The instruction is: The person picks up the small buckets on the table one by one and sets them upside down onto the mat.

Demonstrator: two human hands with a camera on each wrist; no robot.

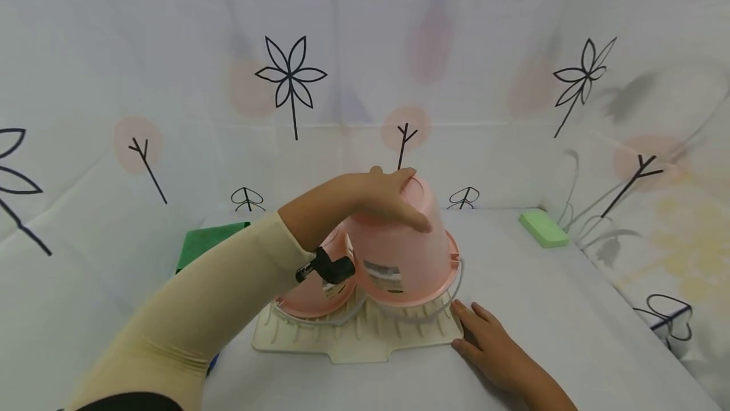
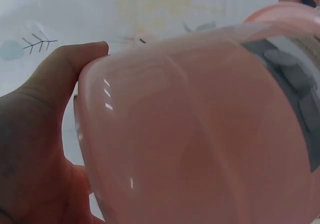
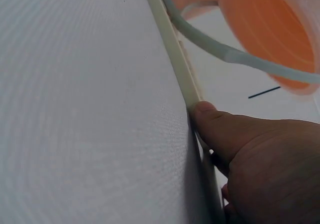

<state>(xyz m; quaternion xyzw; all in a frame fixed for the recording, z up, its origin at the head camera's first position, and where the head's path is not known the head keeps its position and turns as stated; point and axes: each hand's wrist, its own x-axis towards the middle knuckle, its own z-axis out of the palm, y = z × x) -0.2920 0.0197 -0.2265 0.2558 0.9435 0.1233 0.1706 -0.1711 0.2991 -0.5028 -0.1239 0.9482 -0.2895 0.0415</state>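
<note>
Upside down and tilted, a pink bucket point(image 1: 393, 259) is above a cream ribbed drying mat point(image 1: 359, 341). My left hand point(image 1: 393, 199) grips its base from above; in the left wrist view the thumb point(image 2: 82, 54) lies over the base edge. The grey bail handle point(image 3: 225, 52) hangs at the rim, and the right wrist view shows into the mouth. A second pink bucket point(image 1: 319, 294) sits mouth down on the mat's left side, partly hidden by my arm. My right hand point(image 1: 490, 347) touches the mat's front right corner, fingers fairly straight, thumb against the edge.
A green cloth point(image 1: 208, 243) lies at the back left, partly behind my left sleeve. At the back right is a light green sponge point(image 1: 544, 228). The white tabletop point(image 1: 570, 309) meets a printed curtain point(image 1: 365, 82) behind and at the right.
</note>
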